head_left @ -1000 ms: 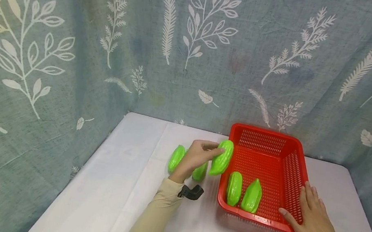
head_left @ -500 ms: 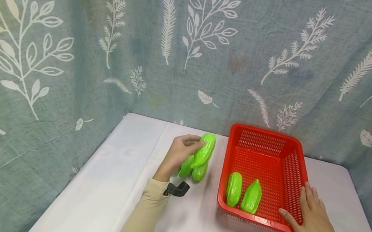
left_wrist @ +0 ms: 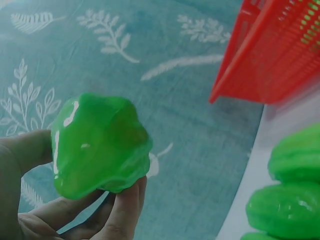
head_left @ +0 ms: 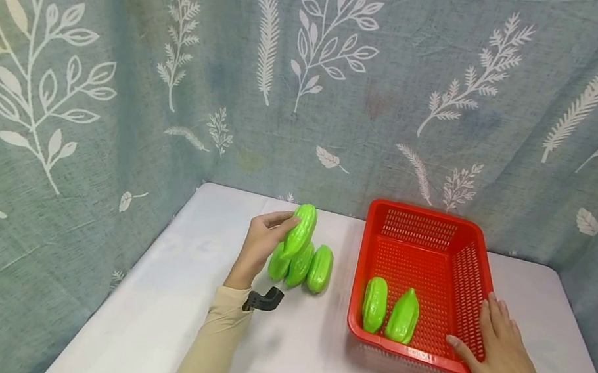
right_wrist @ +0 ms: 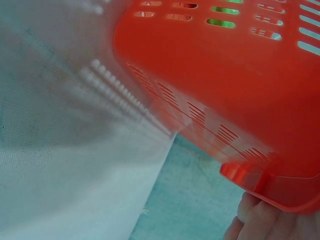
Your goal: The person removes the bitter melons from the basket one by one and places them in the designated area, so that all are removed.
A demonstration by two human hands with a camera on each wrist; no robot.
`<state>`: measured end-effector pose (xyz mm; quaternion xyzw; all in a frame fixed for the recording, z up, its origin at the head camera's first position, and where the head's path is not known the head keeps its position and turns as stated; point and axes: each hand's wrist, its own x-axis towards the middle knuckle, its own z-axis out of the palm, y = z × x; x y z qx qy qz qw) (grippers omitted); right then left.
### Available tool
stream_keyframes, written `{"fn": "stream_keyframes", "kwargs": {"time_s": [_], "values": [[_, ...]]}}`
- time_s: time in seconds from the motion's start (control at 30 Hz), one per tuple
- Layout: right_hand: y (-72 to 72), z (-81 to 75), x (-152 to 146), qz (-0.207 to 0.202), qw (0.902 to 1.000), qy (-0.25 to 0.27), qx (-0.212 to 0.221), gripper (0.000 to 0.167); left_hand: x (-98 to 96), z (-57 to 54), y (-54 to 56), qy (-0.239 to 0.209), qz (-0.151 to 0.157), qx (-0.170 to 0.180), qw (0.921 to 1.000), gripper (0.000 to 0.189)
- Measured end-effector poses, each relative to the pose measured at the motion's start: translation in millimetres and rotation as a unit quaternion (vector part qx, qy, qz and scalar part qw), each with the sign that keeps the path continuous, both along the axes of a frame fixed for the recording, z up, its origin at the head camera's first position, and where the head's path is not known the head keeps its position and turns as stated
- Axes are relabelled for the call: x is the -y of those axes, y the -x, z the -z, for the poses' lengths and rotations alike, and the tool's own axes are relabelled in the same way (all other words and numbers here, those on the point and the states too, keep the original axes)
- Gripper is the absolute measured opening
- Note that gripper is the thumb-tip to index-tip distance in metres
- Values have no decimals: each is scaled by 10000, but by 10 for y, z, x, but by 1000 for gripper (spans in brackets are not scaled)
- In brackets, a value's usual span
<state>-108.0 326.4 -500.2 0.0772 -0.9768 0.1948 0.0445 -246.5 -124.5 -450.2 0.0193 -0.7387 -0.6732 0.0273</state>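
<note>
My left hand (head_left: 258,246) holds a bright green, ridged bitter melon (head_left: 300,232) above the table, between thumb and fingers. In the left wrist view the melon (left_wrist: 100,145) appears end-on. Just below and beside it, three more bitter melons (head_left: 320,269) lie side by side on the white cloth. A red plastic basket (head_left: 428,213) stands to their right. Inside its front left part lie a blunt-ended bitter melon (head_left: 375,304) and a pointed one (head_left: 403,318). My right hand (head_left: 510,364) rests on the basket's front right corner with extended fingers; the right wrist view shows its fingers (right_wrist: 265,220) against the rim.
A white cloth covers the table (head_left: 304,361). Behind and to the left hangs a grey-green curtain (head_left: 279,130) with white leaf prints, close to the table's back edge. The basket has raised, slotted walls.
My left hand has carried the bitter melon leftward, from beside the basket's left wall to above the melons on the table. The right hand and basket have stayed put.
</note>
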Motion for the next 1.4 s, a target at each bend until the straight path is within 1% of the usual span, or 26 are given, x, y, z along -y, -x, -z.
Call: {"fn": "stream_keyframes", "kwargs": {"time_s": [0.2, 0.43, 0.57, 0.77, 1.0, 1.1, 1.3, 1.4], "values": [[-10, -16, 9, 17, 9999, -12, 165, 107, 155, 46, 18, -67, -259, 49, 9996, 42], [-8, -20, 6, 40, 9999, -41, 158, 107, 300, 91, 42, -123, -517, 41, 9986, 43], [-7, -15, 4, 39, 9999, -35, 165, 107, 382, 135, 61, -71, -658, 48, 9978, 44], [-3, -13, 5, 70, 9997, -49, 222, 109, 490, 208, 89, -59, -864, 202, 9960, 47], [-2, 3, 0, 26, 10000, 24, 43, 107, 566, 278, 105, 48, -917, 341, 9952, 47], [-1, 3, 1, 26, 10000, 40, 21, 107, 597, 324, 121, 101, -934, 391, 9948, 47], [3, 18, -1, 37, 10000, 28, 25, 107, 642, 429, 146, 299, -967, 640, 9928, 48], [1, 23, -1, 41, 10000, 36, -10, 107, 662, 487, 171, 430, -936, 720, 9921, 47]]}}
